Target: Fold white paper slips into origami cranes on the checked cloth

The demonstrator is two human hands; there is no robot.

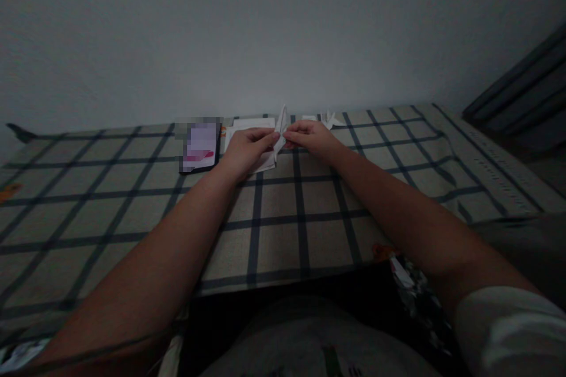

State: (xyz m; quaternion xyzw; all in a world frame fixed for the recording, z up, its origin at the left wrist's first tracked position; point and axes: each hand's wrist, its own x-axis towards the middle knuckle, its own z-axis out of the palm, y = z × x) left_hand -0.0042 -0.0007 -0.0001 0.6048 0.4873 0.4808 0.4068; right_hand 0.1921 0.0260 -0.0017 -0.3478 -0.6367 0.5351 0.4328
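Note:
Between my two hands, a folded piece of white paper [281,122] stands upright, with a pointed tip at the top. My left hand [247,150] pinches its left side between thumb and fingers. From the right, the fingertips of my right hand [313,136] are closed on the same folded paper. Flat white sheets [264,162] lie under and behind my left hand, partly covered by it. Just beyond my right hand sits another small folded white paper piece [329,120] with pointed ends.
A phone [201,144] with a lit, blurred screen is left of my left hand. The checked cloth [278,241] covers the table up to the pale wall [283,29]. Dark striped fabric [526,82] hangs at the far right.

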